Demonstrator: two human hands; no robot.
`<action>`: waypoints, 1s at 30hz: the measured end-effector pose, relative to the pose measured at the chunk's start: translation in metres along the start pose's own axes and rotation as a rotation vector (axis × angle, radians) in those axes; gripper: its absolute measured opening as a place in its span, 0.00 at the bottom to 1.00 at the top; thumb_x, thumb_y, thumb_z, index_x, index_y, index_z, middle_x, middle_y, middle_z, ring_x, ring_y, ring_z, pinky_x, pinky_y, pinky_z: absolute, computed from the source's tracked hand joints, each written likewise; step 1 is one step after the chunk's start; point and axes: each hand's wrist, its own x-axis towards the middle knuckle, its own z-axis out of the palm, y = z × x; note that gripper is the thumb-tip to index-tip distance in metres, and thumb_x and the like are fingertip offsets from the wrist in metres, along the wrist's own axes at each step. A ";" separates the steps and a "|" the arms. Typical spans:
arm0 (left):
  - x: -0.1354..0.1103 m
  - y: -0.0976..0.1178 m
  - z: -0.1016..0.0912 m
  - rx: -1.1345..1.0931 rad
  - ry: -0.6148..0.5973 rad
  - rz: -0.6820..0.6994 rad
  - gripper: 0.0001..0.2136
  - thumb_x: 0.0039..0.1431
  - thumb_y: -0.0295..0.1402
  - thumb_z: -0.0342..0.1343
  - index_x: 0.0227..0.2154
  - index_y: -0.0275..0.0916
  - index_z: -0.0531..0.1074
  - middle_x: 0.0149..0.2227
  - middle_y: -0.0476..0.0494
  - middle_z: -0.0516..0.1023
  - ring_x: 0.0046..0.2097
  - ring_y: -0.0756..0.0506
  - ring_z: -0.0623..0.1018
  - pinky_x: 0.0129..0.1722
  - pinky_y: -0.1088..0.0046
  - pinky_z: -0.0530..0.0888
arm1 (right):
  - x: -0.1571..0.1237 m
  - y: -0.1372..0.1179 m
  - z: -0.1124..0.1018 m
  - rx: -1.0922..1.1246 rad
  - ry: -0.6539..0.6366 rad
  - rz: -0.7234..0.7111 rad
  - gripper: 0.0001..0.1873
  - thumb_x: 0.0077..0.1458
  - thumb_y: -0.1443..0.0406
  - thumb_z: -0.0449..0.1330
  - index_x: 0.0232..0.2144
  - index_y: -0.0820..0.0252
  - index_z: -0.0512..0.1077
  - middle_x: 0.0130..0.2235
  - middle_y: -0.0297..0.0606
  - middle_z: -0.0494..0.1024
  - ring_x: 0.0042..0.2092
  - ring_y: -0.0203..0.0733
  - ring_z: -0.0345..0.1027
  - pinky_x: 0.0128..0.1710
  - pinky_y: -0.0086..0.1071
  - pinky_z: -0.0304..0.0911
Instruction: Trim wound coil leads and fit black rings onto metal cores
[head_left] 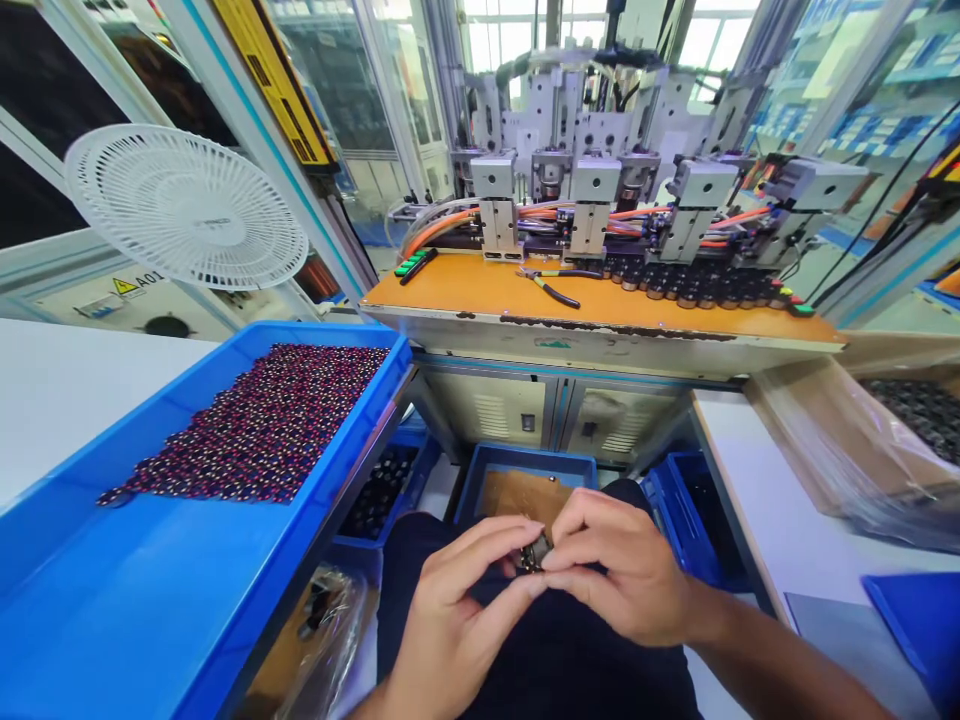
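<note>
Above my lap, a small dark part with metallic bits [534,553] is pinched between both hands; its exact kind is hard to make out. My left hand [469,600] grips it from the left with thumb and fingers. From the right, my right hand [619,565] closes its fingertips on the same part, and the fingers cover much of it. Below and beyond the hands lies a blue bin [525,458] with a brown bottom, holding one tiny piece.
Left stands a large blue tray [112,590] with many small dark-red parts [277,430]. Ahead, an orange bench [465,285] carries pliers [555,285], rows of black cylindrical parts [690,285] and a machine [592,190]. A white fan [187,205] is at left, a plastic-lined carton [825,430] at right.
</note>
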 end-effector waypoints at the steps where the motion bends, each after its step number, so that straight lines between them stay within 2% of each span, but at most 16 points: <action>1: -0.001 -0.001 0.000 -0.034 0.010 -0.038 0.14 0.51 0.26 0.67 0.41 0.47 0.82 0.39 0.44 0.84 0.31 0.49 0.80 0.33 0.78 0.78 | -0.001 -0.001 0.002 -0.061 0.030 -0.031 0.03 0.61 0.71 0.60 0.35 0.61 0.74 0.30 0.36 0.74 0.31 0.34 0.68 0.33 0.29 0.66; 3: -0.003 -0.003 0.002 -0.121 0.025 -0.131 0.13 0.51 0.26 0.67 0.39 0.46 0.82 0.40 0.44 0.84 0.30 0.51 0.79 0.33 0.78 0.78 | -0.004 -0.004 0.009 -0.109 0.131 -0.023 0.03 0.60 0.72 0.60 0.35 0.62 0.74 0.29 0.36 0.73 0.30 0.34 0.67 0.31 0.29 0.65; 6: -0.006 -0.006 0.005 -0.273 0.057 -0.244 0.11 0.49 0.26 0.68 0.36 0.46 0.82 0.41 0.44 0.83 0.29 0.52 0.78 0.31 0.80 0.78 | -0.012 -0.010 0.023 0.007 0.293 0.174 0.04 0.58 0.72 0.60 0.31 0.61 0.73 0.27 0.34 0.71 0.28 0.33 0.66 0.27 0.26 0.63; 8: -0.007 -0.008 0.007 -0.332 0.083 -0.267 0.10 0.49 0.25 0.68 0.35 0.45 0.82 0.41 0.44 0.84 0.29 0.52 0.79 0.30 0.81 0.78 | -0.016 -0.013 0.030 0.101 0.363 0.305 0.06 0.57 0.71 0.61 0.28 0.60 0.72 0.26 0.33 0.70 0.27 0.32 0.65 0.26 0.25 0.62; 15: -0.004 -0.010 0.013 -0.242 0.120 -0.152 0.10 0.51 0.23 0.65 0.35 0.44 0.81 0.41 0.42 0.83 0.39 0.47 0.83 0.36 0.78 0.79 | -0.024 -0.004 0.039 0.273 0.460 0.526 0.10 0.58 0.66 0.62 0.24 0.61 0.71 0.25 0.32 0.70 0.28 0.32 0.63 0.27 0.26 0.61; 18: -0.003 -0.011 0.010 -0.152 0.146 -0.085 0.10 0.53 0.23 0.64 0.36 0.44 0.80 0.41 0.42 0.83 0.39 0.47 0.83 0.36 0.77 0.80 | -0.029 0.009 0.032 0.338 0.504 0.657 0.14 0.59 0.64 0.62 0.22 0.61 0.69 0.24 0.32 0.67 0.28 0.33 0.61 0.28 0.27 0.60; 20: -0.004 -0.011 0.007 -0.062 0.158 -0.024 0.11 0.53 0.22 0.63 0.37 0.44 0.79 0.42 0.43 0.83 0.39 0.47 0.83 0.36 0.77 0.80 | -0.030 0.015 0.020 0.319 0.508 0.710 0.16 0.59 0.63 0.61 0.20 0.61 0.67 0.24 0.31 0.66 0.27 0.34 0.61 0.28 0.28 0.60; 22: -0.005 -0.012 0.003 0.051 0.150 0.050 0.13 0.53 0.21 0.63 0.39 0.44 0.78 0.43 0.43 0.83 0.40 0.47 0.83 0.37 0.77 0.80 | -0.026 0.014 0.004 0.179 0.506 0.657 0.13 0.58 0.65 0.61 0.22 0.61 0.69 0.26 0.33 0.68 0.29 0.35 0.63 0.29 0.30 0.61; 24: -0.005 -0.013 0.000 0.177 0.129 0.130 0.14 0.52 0.20 0.63 0.40 0.42 0.77 0.44 0.43 0.82 0.42 0.46 0.83 0.41 0.75 0.80 | -0.017 0.005 -0.012 -0.043 0.485 0.442 0.03 0.56 0.66 0.62 0.31 0.60 0.73 0.32 0.37 0.72 0.35 0.40 0.67 0.34 0.33 0.64; 25: -0.005 -0.013 -0.001 0.236 0.113 0.173 0.14 0.52 0.20 0.63 0.41 0.42 0.77 0.44 0.42 0.82 0.43 0.46 0.83 0.44 0.75 0.79 | -0.012 -0.002 -0.018 -0.152 0.453 0.300 0.06 0.55 0.65 0.64 0.37 0.60 0.73 0.36 0.40 0.73 0.38 0.42 0.68 0.37 0.36 0.65; 27: -0.004 -0.012 -0.002 0.321 0.081 0.257 0.13 0.53 0.20 0.62 0.41 0.39 0.76 0.44 0.41 0.82 0.44 0.46 0.83 0.47 0.74 0.79 | -0.001 -0.015 -0.021 -0.319 0.321 0.052 0.17 0.52 0.63 0.67 0.44 0.62 0.72 0.39 0.43 0.74 0.41 0.46 0.68 0.42 0.41 0.65; 28: -0.004 -0.011 -0.003 0.344 0.064 0.295 0.13 0.54 0.20 0.61 0.41 0.38 0.76 0.44 0.40 0.83 0.45 0.46 0.83 0.47 0.75 0.78 | 0.004 -0.020 -0.018 -0.369 0.230 -0.021 0.19 0.51 0.62 0.68 0.44 0.63 0.71 0.38 0.43 0.74 0.41 0.46 0.68 0.43 0.42 0.64; 30: -0.003 -0.010 -0.003 0.363 0.035 0.340 0.12 0.55 0.20 0.59 0.42 0.37 0.76 0.44 0.39 0.83 0.45 0.46 0.83 0.47 0.75 0.78 | 0.013 -0.024 -0.009 -0.419 0.076 -0.062 0.11 0.55 0.63 0.66 0.39 0.64 0.72 0.35 0.41 0.74 0.38 0.43 0.67 0.42 0.41 0.63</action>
